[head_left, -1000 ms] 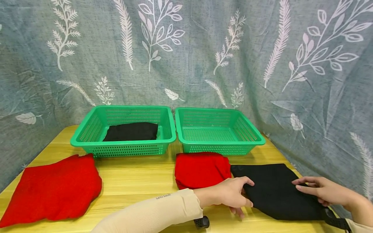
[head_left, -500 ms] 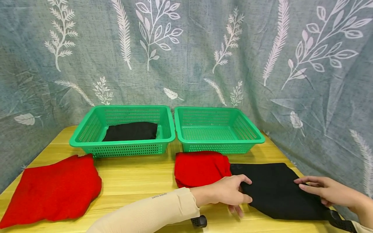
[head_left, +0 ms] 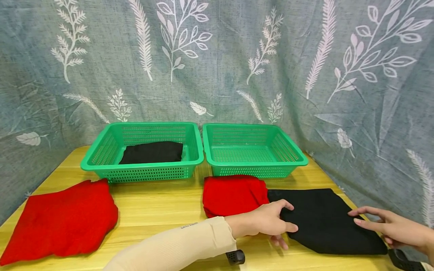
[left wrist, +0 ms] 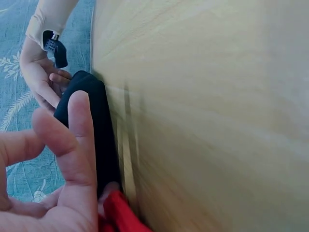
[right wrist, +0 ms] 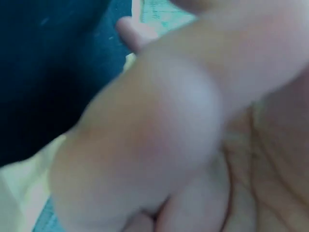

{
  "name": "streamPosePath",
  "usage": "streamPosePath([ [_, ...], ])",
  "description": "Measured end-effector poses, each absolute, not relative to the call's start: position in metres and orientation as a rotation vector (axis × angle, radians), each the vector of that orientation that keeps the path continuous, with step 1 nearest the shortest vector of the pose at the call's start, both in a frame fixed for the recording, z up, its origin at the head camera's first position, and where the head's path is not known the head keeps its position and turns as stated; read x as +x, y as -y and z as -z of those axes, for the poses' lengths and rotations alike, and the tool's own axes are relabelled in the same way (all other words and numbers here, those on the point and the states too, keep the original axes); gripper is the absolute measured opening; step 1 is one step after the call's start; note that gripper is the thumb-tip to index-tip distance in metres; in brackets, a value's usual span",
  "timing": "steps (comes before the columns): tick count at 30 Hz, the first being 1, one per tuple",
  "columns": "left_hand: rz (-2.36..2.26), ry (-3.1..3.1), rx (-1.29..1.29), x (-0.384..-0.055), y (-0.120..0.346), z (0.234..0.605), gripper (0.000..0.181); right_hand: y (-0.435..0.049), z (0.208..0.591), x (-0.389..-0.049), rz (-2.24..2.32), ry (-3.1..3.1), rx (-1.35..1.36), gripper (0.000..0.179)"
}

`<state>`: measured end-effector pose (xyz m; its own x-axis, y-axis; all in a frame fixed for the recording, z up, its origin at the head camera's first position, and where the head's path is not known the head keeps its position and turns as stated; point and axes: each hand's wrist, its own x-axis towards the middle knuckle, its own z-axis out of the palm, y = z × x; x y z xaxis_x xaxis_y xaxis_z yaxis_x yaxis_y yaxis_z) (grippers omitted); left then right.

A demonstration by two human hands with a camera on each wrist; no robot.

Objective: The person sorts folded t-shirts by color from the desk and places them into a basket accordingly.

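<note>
A black folded cloth (head_left: 325, 222) lies on the table at the right in the head view. At its left edge is my left hand (head_left: 262, 220), thumb and index finger spread apart, fingertips at the fabric. Beside the right edge, my right hand (head_left: 395, 227) has its index finger and thumb apart at the cloth's border, without a visible pinch. The left wrist view shows the black cloth (left wrist: 106, 130) beyond my loosely bent fingers. Blurred fingers fill most of the right wrist view, with dark fabric (right wrist: 43, 72) next to them. A red folded cloth (head_left: 234, 195) sits behind my left forearm.
Two green baskets stand at the back: the left basket (head_left: 145, 171) holds another black cloth (head_left: 152, 152), while the right basket (head_left: 257, 171) shows its bare floor. Another red cloth (head_left: 64, 222) lies at the table's left. A patterned curtain (head_left: 217, 64) hangs behind.
My right hand has shifted to the right along the black cloth's edge, its thumb and index finger farther apart. My left hand has barely moved, and the black cloth stays in place.
</note>
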<state>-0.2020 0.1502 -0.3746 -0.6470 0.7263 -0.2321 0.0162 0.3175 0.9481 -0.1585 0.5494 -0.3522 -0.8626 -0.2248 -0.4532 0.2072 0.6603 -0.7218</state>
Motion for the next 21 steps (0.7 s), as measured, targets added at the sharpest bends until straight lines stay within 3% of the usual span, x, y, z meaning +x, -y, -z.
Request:
streamPosePath([
  [4, -1.391, -1.898, 0.637, -0.203, -0.154, 0.377, 0.047, -0.554, 0.357, -0.161, 1.17, -2.297, -0.032, 0.03],
  [21, -1.45, -1.854, 0.521, -0.205, -0.165, 0.381, 0.045, -0.562, 0.366, -0.171, 1.357, -2.035, -0.193, 0.047],
])
